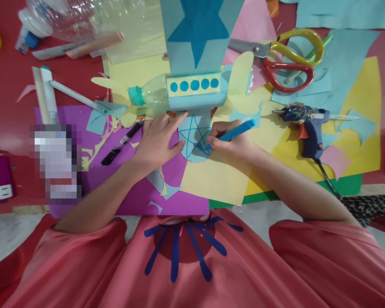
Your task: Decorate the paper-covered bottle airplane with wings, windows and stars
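A plastic bottle [155, 93] with a green cap lies on its side, dressed as an airplane with light-blue paper wings and yellow paper propeller and tail. Its near wing [188, 150] carries a star outline in blue ink; the far wing [179, 60] bears a filled blue star. In my right hand [231, 139] is a blue marker [239, 130], its tip at the star's lower right point, where some ink fills it. My left hand [160, 139] lies flat with fingers spread, fingertips at the near wing's left edge by the bottle.
Scissors [266, 53] with yellow and red handles lie at the upper right. A glue gun [312, 128] rests on yellow paper at right. On the left are a black pen [122, 143], a blurred-out phone [57, 164] and paper scraps. A clear bottle [73, 19] stands behind.
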A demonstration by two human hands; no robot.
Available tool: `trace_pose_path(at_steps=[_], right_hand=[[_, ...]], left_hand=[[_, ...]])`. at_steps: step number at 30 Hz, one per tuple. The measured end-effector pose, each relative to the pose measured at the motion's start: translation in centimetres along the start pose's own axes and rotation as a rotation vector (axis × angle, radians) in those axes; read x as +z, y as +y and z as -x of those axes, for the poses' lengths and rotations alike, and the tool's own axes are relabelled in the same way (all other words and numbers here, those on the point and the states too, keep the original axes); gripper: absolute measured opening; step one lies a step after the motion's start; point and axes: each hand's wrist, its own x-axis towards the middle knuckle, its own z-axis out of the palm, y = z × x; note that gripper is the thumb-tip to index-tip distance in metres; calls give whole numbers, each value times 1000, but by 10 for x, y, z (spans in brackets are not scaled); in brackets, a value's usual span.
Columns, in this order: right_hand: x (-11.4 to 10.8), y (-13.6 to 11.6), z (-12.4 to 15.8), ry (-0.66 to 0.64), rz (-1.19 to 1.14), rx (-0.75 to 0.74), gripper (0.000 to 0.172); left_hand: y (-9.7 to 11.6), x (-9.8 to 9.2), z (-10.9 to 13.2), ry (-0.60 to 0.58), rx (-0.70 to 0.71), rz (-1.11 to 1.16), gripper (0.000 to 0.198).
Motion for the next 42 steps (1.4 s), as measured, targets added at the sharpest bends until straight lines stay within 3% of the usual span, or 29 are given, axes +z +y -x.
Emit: trace_pose_path(at_steps=[14, 24, 42], right_hand=[[-4, -5, 1, -95, 12, 4, 23], [2, 3, 0, 89, 24, 29, 26], [4, 1, 1, 83, 51, 51, 29]], left_hand=[[3, -3, -1, -48, -32, -18, 60], [2, -2, -1, -22, -14, -6, 58], [2, -3, 0, -28, -19, 6, 58]])
